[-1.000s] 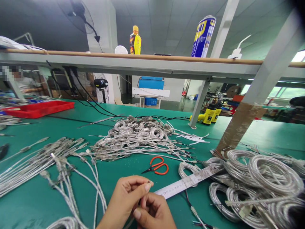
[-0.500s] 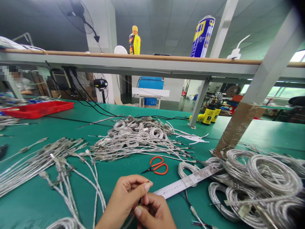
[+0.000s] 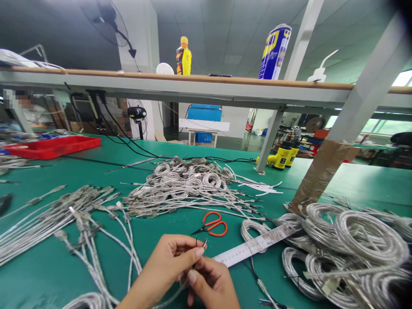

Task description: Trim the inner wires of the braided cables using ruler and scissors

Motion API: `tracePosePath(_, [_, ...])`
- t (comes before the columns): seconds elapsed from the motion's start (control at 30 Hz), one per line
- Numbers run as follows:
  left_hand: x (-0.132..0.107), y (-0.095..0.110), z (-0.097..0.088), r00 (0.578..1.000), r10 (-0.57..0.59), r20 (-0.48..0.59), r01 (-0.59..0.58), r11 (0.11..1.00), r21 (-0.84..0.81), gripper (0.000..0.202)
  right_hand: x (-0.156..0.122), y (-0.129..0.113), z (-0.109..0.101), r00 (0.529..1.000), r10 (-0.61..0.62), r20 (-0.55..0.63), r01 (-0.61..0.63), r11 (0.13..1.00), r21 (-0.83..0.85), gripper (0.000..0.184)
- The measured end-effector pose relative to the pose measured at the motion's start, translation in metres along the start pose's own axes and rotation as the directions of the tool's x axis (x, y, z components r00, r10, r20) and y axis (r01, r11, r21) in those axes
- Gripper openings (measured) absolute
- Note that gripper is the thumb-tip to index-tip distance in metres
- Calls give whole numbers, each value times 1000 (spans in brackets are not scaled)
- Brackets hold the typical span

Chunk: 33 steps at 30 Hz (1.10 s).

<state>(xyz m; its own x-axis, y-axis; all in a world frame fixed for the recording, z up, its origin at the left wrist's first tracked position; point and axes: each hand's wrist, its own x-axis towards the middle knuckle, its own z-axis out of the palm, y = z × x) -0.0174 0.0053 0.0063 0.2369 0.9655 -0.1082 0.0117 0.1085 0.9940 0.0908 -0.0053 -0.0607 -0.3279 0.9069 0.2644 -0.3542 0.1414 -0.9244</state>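
My left hand (image 3: 167,264) and my right hand (image 3: 210,283) are close together at the bottom of the view, low over the green mat. Both pinch the end of a clear-sheathed braided cable (image 3: 175,292), and thin dark wires (image 3: 199,243) stick up from the fingertips. The cable trails away to the lower left. Orange-handled scissors (image 3: 213,226) lie just above my hands, untouched. To the right, a long steel ruler (image 3: 254,246) rests across coiled cables (image 3: 354,244). A tangled cable pile (image 3: 183,189) sits mid-mat, and straight cable bundles (image 3: 64,219) spread to the left.
A green mat (image 3: 154,262) covers the bench, with a red tray (image 3: 53,146) at the far left. A person (image 3: 32,112) sits beyond the shelf's left end. A shelf (image 3: 177,83) on grey posts crosses overhead, holding a spray can (image 3: 274,52) and a bottle (image 3: 183,56).
Both hands have shifted slightly left. The thin wires now show above my fingertips, and the cable end is turned more upright. The rest of the bench has not moved.
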Motion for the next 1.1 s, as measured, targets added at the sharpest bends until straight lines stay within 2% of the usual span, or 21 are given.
tracePosePath(0.07, [0,1,-1,999,-6,34,5,1000,18,25,0,2,0,1000,-3,-3,3,1000,-3,32])
tracePosePath(0.17, [-1,0,0,1000,-2,13,2,999,35,22,-1,5,0,999,7,-45,-7,1000,-2,31])
tracePosePath(0.37, [-4,-3,6,993,110,32,-110,994,-6,19,-5,7,-2,988,-49,-144,50,999,7,27])
tracePosePath(0.53, [-6,-1,5,997,71,13,-72,997,36,21,-3,-6,-5,983,-98,-156,107,993,51,29])
tracePosePath(0.67, [-3,-8,9,999,49,18,-51,993,105,20,1,-15,-13,959,-52,-279,39,998,-52,24])
tracePosePath(0.83, [2,-20,13,999,24,-23,-20,986,164,12,6,-21,-21,924,-100,-368,25,979,-203,19])
tracePosePath(0.93, [3,-20,12,1000,10,-28,-6,990,141,14,8,-23,-20,916,-84,-393,20,986,-165,21])
tracePosePath(1.1, [1,-12,9,1000,22,-7,-21,996,82,23,8,-17,-15,912,22,-409,-24,1000,0,26])
